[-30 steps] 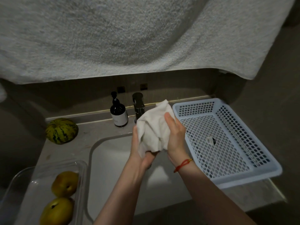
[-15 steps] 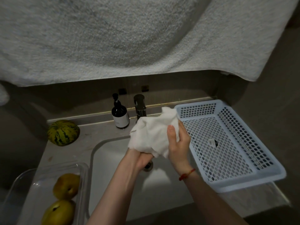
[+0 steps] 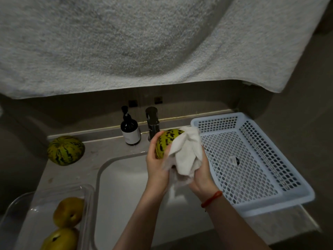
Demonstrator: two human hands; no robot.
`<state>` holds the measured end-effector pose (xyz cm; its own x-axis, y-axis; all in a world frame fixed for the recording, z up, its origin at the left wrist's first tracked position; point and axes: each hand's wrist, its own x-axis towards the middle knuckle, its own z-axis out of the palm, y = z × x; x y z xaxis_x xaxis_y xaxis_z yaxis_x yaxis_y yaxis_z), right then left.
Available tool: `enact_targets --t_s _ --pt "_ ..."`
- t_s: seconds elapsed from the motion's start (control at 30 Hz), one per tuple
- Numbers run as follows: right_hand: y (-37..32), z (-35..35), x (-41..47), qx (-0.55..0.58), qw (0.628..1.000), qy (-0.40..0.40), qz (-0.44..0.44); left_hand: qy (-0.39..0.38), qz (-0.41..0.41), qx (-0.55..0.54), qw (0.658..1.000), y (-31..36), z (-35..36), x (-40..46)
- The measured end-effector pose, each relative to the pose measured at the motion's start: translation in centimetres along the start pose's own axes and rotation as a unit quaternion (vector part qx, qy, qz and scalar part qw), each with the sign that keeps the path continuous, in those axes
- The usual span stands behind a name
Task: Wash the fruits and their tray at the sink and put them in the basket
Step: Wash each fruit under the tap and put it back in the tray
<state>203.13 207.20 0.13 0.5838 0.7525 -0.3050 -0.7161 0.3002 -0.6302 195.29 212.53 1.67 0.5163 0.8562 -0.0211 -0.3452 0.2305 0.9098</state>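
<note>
Over the white sink (image 3: 126,186) my left hand (image 3: 155,165) grips a green-and-yellow striped melon (image 3: 165,142). My right hand (image 3: 200,170) holds a white cloth (image 3: 187,154) bunched against the melon's right side. A second striped melon (image 3: 65,150) lies on the counter at the back left. Two yellow pears (image 3: 69,212) (image 3: 59,239) sit in a clear plastic tray (image 3: 86,197) at the front left. The light blue perforated basket (image 3: 270,204) stands to the right of the sink with only a small label in it.
A dark soap pump bottle (image 3: 130,130) and a dark faucet (image 3: 152,121) stand behind the sink. A large grey-white towel (image 3: 144,42) hangs overhead across the top of the view. The counter (image 3: 72,174) surrounds the sink.
The cloth, which covered the fruit before, has slid to the right, and the striped melon now shows in my left hand. Both hands kept turning over the sink.
</note>
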Motion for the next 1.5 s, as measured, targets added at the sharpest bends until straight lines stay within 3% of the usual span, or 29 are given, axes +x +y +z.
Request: enact_targets --t_s 0.1,0.17,0.23,0.33,0.4,0.43,0.5,0.57,0.63,0.7,0.73,0.83,0.87,0.93,1.0,1.13,1.27,1.37,1.5 --pt "-0.5 -0.2 0.0 0.044 0.998 -0.016 0.052 -0.037 0.138 0.180 0.973 -0.2 -0.5 0.4" --pt "-0.1 -0.9 -0.1 0.083 0.995 0.015 0.061 -0.037 0.181 0.211 0.960 -0.4 -0.3 0.4" --pt "0.5 -1.2 0.0 0.089 0.992 -0.038 0.079 -0.025 0.133 0.153 0.979 -0.1 0.3 0.4" --pt "1.9 -1.4 -0.1 0.094 0.995 -0.001 0.035 0.002 -0.005 0.029 1.000 0.2 0.6 0.9" --pt "2.2 -2.0 -0.4 -0.005 1.000 -0.014 -0.022 0.017 -0.106 -0.012 0.994 0.5 0.6 1.7" --pt "1.6 -1.9 -0.8 -0.118 0.989 -0.031 -0.079 0.010 -0.166 -0.031 0.986 0.7 0.4 2.0" --pt "0.5 -1.9 -0.9 -0.341 0.911 -0.097 -0.211 -0.022 -0.270 -0.051 0.961 1.4 -0.3 2.5" --pt "-1.1 -1.7 -0.8 -0.477 0.833 -0.136 -0.246 -0.083 -0.330 -0.055 0.939 2.5 -0.9 2.5" --pt "-2.1 -1.4 -0.8 -0.556 0.764 -0.151 -0.291 -0.110 -0.326 -0.047 0.938 3.1 -0.9 2.8" --pt "-2.5 -1.1 -0.7 -0.575 0.733 -0.167 -0.323 -0.100 -0.292 -0.047 0.950 2.8 -0.7 3.4" --pt "-2.5 -0.7 -0.8 -0.557 0.744 -0.170 -0.327 -0.090 -0.264 -0.042 0.959 2.9 -0.7 3.4" --pt "-1.6 0.1 -1.0 -0.342 0.888 -0.164 -0.258 -0.097 -0.275 -0.041 0.956 2.4 -0.3 2.7" --pt "-1.1 0.0 -1.0 -0.272 0.924 -0.144 -0.227 -0.087 -0.273 -0.046 0.957 2.1 -0.4 2.3" --pt "-0.2 -0.4 -0.2 -0.216 0.962 -0.046 -0.164 -0.044 -0.218 -0.039 0.974 1.4 -0.3 1.8" --pt "0.2 -0.7 0.6 -0.193 0.973 0.039 -0.116 -0.029 -0.161 -0.049 0.985 0.9 -0.1 1.4" --pt "-0.7 -1.1 1.7 -0.256 0.958 0.047 -0.122 0.010 -0.097 -0.011 0.995 -0.1 -0.8 1.5" --pt "-4.0 -0.7 4.1 -0.186 0.982 0.002 -0.015 0.038 -0.115 -0.037 0.992 -0.4 -1.2 2.4" --pt "-6.8 -0.9 6.6 -0.127 0.987 0.019 0.093 0.041 -0.124 -0.033 0.991 -1.0 -0.9 2.7" --pt "-8.6 -2.1 9.0 -0.115 0.984 0.048 0.126 0.047 -0.137 -0.024 0.989 -1.9 1.0 3.5"
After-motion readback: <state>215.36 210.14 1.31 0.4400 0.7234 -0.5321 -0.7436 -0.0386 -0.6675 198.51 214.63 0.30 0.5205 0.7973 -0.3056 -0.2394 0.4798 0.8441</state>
